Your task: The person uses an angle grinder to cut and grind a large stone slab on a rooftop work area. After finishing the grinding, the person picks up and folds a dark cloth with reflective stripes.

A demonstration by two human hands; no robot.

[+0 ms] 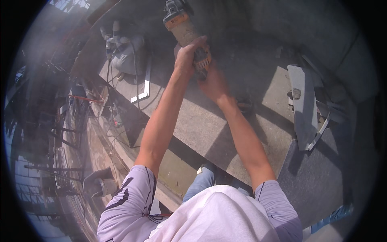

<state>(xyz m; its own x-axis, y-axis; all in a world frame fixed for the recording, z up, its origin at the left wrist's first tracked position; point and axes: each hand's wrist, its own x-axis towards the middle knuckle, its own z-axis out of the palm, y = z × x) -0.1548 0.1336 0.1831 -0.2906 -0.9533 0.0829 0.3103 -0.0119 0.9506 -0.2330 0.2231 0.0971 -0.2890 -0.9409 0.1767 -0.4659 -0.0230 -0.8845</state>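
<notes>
At ten o'clock lies a white L-shaped piece (146,85), and just beyond it, toward eleven, a pale grey bundle (128,60) with pipe-like fittings (116,40), though haze blurs that side. An orange-red cord (86,98) runs between nine and ten. A light slab offcut (304,109) sits at three, with a narrow curved strip (321,132) beside its lower end; a dark grey sheet (312,181) spreads at four.

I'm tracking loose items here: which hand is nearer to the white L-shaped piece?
Left. The left hand, on the body of the orange power tool, is to the right of the white L-shaped piece; the right hand, at the tool's rear end, is farther right.
</notes>
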